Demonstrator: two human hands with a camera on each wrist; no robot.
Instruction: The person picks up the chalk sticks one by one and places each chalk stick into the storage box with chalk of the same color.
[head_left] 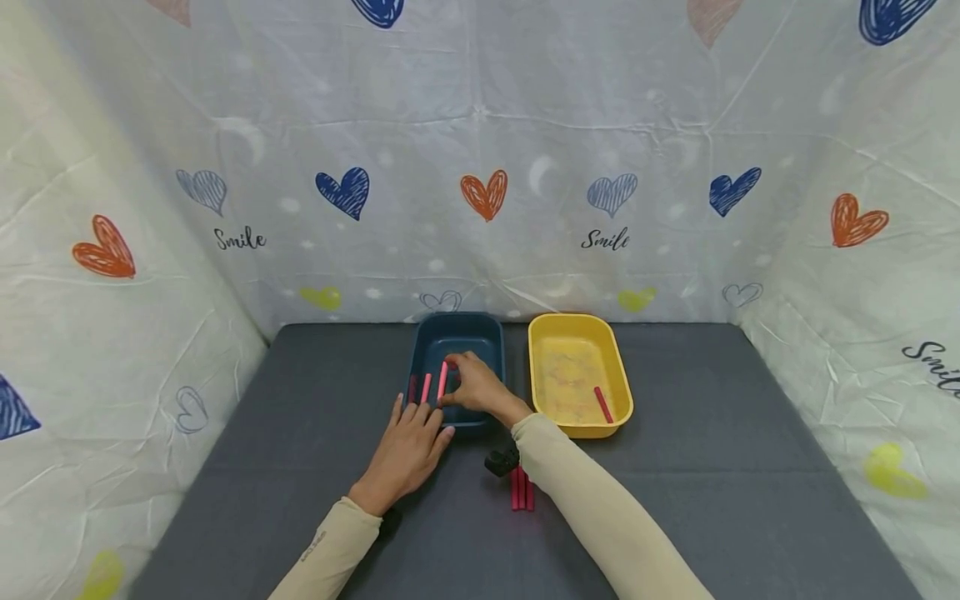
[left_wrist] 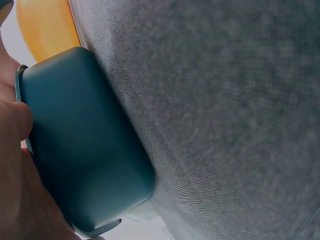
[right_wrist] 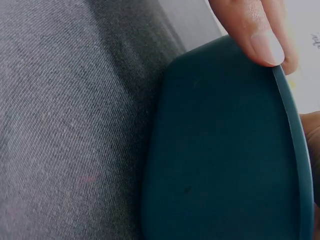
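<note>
Over the near rim of the dark blue tray (head_left: 495,358) lies my left hand (head_left: 405,450), its fingertips hidden inside. In the left wrist view its thumb (left_wrist: 20,122) lies along the rim. My right hand (head_left: 480,390) reaches over the tray and pinches a pink stick (head_left: 442,382) by its two ends, index finger at the far end and thumb at the near one. Another pink stick (head_left: 426,388) and a darker red stick (head_left: 412,387) stand out just beyond the left fingers. In the right wrist view, fingers (right_wrist: 250,35) overlap the rim of the tray (right_wrist: 225,140).
Right of the blue tray stands a yellow tray (head_left: 534,375) with one red stick (head_left: 603,404) in it. Several red sticks (head_left: 522,496) lie side by side on the grey table (head_left: 720,467), under the right forearm. A patterned curtain (head_left: 480,250) rises behind the table.
</note>
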